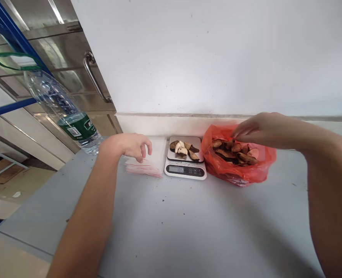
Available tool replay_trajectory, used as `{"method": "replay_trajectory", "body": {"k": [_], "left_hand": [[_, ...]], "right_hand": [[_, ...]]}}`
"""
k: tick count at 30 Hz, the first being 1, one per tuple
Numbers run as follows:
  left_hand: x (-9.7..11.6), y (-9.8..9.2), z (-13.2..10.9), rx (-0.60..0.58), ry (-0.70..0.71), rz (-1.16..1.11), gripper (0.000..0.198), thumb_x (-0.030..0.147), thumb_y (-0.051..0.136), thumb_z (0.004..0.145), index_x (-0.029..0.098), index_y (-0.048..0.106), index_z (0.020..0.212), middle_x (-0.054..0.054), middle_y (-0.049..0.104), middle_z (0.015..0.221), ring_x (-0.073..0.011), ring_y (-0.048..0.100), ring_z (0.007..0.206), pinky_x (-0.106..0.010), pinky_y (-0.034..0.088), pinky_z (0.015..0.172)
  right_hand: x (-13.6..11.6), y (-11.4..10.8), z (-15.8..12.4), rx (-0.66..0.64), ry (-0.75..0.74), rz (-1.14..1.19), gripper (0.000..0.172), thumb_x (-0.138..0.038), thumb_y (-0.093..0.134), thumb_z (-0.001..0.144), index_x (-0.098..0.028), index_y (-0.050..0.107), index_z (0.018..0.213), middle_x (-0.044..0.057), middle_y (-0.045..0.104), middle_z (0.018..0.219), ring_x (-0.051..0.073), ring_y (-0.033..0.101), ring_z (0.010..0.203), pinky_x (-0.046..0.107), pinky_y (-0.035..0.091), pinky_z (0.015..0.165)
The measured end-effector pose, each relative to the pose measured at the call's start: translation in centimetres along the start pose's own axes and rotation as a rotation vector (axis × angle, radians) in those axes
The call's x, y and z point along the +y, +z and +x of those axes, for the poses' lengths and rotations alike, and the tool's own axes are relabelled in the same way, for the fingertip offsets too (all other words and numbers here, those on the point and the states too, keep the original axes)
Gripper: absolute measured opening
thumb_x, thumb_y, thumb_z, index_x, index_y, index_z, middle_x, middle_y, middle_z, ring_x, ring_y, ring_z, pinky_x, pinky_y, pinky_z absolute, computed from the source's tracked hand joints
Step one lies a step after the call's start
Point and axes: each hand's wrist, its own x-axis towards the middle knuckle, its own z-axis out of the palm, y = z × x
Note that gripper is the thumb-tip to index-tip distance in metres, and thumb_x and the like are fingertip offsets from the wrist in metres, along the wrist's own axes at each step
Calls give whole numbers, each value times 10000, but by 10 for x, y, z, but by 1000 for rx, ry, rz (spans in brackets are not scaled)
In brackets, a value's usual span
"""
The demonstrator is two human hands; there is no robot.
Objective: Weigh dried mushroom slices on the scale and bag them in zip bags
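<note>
1. Two hands in view, both ours. Right hand point(253, 129) hovers over the red plastic bag point(237, 164), fingers drawn together and pointing down-left into the heap of dried mushroom slices point(236, 151). We cannot tell whether a slice is already pinched; the fingertips are hidden against the pile.
2. Left hand point(130, 146) hangs loosely curled, fingers bent but empty, just above the stack of clear zip bags point(147, 164). Fingertips look a hair off the top bag, not pressing it.
3. Digital scale point(185, 164) sits between the two hands, touching neither. Its steel pan carries a small batch of mushroom pieces point(184, 148); the display is lit, digits too small for us to trust.
4. Step in hand, as we judge it: portioning from the sack onto the scale pan, right hand mid-pick.
5. Next move calls for a light pinch on one or two slices and a short carry leftward from the fingertips to the pan, clearing the bag's crumpled rim.
6. Materials: slices are dry, wrinkled, curved wedges, brown skin with pale cut faces; likely brittle and light. Red bag is thin, crinkly film, slumped open. Zip bags are flat, glossy, slippery, with red seal lines.
7. Counter point(188, 224) is matte grey, smooth, dotted with dark crumbs.
8. Well left of the left fingers: a clear water bottle point(63, 112) with a green label, at the counter's corner, and a steel cabinet point(72, 58) behind it.
</note>
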Motion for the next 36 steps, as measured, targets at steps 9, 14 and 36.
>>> {"method": "replay_trajectory", "body": {"k": [9, 14, 36], "left_hand": [[-2, -5, -5, 154, 157, -114, 387, 349, 598, 627, 236, 690, 986, -80, 806, 1006, -306, 732, 937, -331, 548, 719], [8, -6, -14, 379, 246, -178, 373, 350, 599, 697, 222, 675, 1039, -59, 758, 968, -259, 718, 907, -326, 556, 757], [34, 5, -14, 702, 598, -128, 581, 405, 714, 812, 266, 606, 1365, -60, 623, 1437, -317, 577, 1322, -408, 486, 1075]], "right_hand": [[-18, 0, -7, -29, -177, 98, 239, -277, 665, 826, -282, 807, 1018, 84, 808, 979, 302, 732, 820, 383, 549, 624], [-50, 19, -18, -116, -419, 263, 381, -377, 620, 911, -268, 714, 1264, 37, 793, 901, 251, 733, 829, 364, 554, 753], [-92, 72, -12, 91, -338, 681, 160, -96, 573, 654, -214, 617, 752, -11, 672, 731, 163, 615, 692, 278, 451, 637]]}}
